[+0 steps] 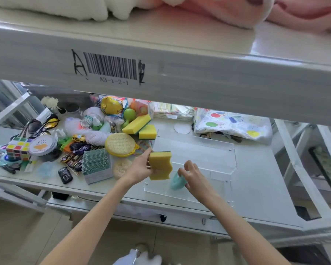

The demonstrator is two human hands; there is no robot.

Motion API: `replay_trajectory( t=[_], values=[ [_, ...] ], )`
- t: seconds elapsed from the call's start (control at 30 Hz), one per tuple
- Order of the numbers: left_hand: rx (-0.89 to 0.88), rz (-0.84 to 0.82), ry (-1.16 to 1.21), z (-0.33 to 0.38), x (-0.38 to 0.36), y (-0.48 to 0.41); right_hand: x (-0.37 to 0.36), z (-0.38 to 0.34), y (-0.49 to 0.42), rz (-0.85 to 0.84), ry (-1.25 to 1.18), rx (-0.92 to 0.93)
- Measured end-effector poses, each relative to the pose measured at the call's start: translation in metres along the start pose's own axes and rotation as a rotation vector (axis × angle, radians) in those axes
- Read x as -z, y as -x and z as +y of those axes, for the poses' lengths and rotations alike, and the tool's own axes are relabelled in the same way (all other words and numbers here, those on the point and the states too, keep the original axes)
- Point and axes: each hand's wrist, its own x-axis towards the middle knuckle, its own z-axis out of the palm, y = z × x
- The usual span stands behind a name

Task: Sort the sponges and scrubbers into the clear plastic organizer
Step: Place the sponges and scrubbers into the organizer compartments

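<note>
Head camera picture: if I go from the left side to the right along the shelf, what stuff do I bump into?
Rubik's cube → toy cars → round yellow scrubber → wavy yellow sponge in the left hand → teal scrubber → balloon-print bag.

In my left grip (141, 169) is a yellow sponge (160, 165) with a thin dark green layer along its top edge. At my right grip (192, 175) sits a pale mint-green scrubber (177, 181), inside the clear organizer (214, 150). Two more yellow sponges with green backing (139, 125) lie on the white shelf (256, 169). Beside them is a round yellow mesh scrubber (121, 144), and a cream loofah pad (120, 168). A cube puzzle (18, 148) shows yellow, red, green and white squares. The white bag (233, 124) carries red, green, blue and yellow dots. The barcode label (111, 69) is black on white.
</note>
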Motion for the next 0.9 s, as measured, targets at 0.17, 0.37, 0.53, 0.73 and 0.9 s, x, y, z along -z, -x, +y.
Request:
replay_trajectory(
  t=[0.17, 0.37, 0.53, 0.73, 0.9],
  values=[
    [0.018, -0.064, -0.124, -0.001, 0.002, -0.01, 0.008, 0.003, 0.003, -0.048, 0.097, 0.035],
    [0.129, -0.082, -0.245, 0.002, -0.015, -0.017, 0.012, -0.002, 0.004, -0.106, 0.186, 0.009],
    [0.134, -0.022, -0.206, -0.01, -0.016, -0.017, 0.015, -0.008, 0.004, -0.126, 0.227, 0.002],
    [0.187, -0.158, -0.366, -0.003, -0.016, -0.014, 0.02, -0.016, 0.002, -0.217, 0.321, 0.003],
    [0.2, -0.078, -0.475, -0.001, -0.028, -0.008, 0.019, -0.024, 0.003, -0.286, 0.381, -0.007]
  ],
)
